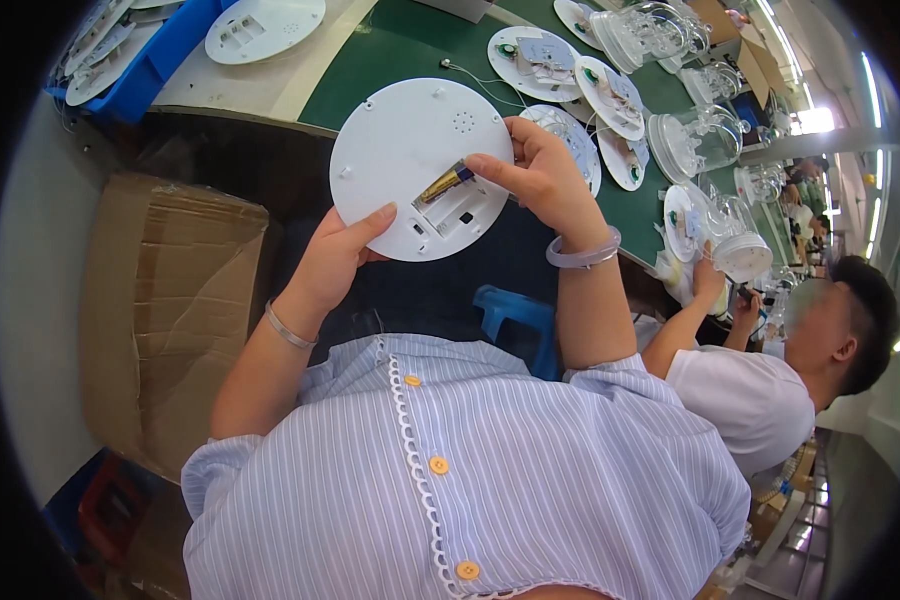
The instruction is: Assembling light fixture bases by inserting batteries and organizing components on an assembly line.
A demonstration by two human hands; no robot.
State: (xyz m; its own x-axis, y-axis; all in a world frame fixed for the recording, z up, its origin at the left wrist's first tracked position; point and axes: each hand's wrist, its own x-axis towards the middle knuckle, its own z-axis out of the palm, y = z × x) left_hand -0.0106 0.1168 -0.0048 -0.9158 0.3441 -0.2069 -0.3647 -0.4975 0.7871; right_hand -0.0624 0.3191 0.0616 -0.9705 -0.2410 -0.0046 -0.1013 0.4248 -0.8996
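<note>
A white round plastic base [380,140] with small posts and a cluster of holes is held up before me, tilted. My left hand [332,252] is closed on its lower left edge, thumb on the face and fingers behind. A dark-and-gold battery [444,183] lies slanted over the open battery compartment [457,222], its lower end at the slot's left end. My right hand [550,178] is closed at the right edge. Its thumb presses on the battery's upper end, while its other fingers are bent at the rim or hidden behind the base.
A green-topped table [390,60] carries several wired round bases [535,62] and clear domes [715,140]. A blue bin [140,80] of white parts stands at left, near another base [265,28]. Below are a cardboard box [170,280] and blue stool [515,310]. A co-worker [745,400] works at right.
</note>
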